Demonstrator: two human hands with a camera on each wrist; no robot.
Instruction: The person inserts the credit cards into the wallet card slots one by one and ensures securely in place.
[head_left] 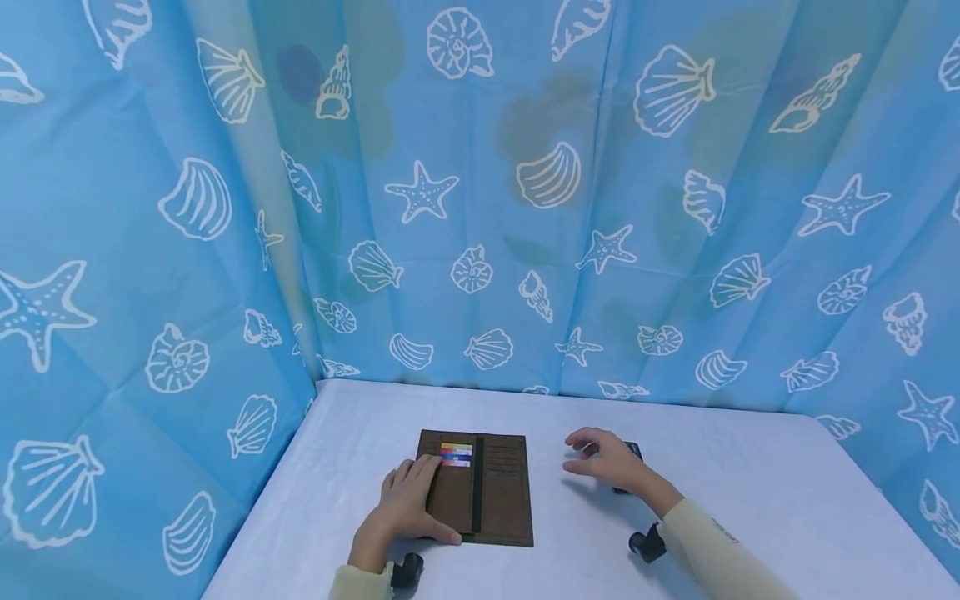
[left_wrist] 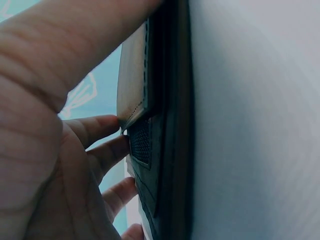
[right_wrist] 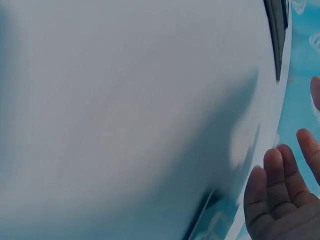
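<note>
Left hand [head_left: 411,502], relaxed, fingers touching an unfolded brown wallet [head_left: 495,496] on the white table [head_left: 570,554]; right hand [head_left: 606,460], thumb and fingers apart; partly behind it, we list a dark object [head_left: 633,450].

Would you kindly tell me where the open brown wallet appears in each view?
Head: open brown wallet, lower centre, the left hand touching it.
Left wrist: the wallet, nearly edge-on, runs top to bottom through the middle.
Right wrist: only part of the wallet, a dark strip at the upper right.
Shared landmark: the blue shell-print curtain.
</note>
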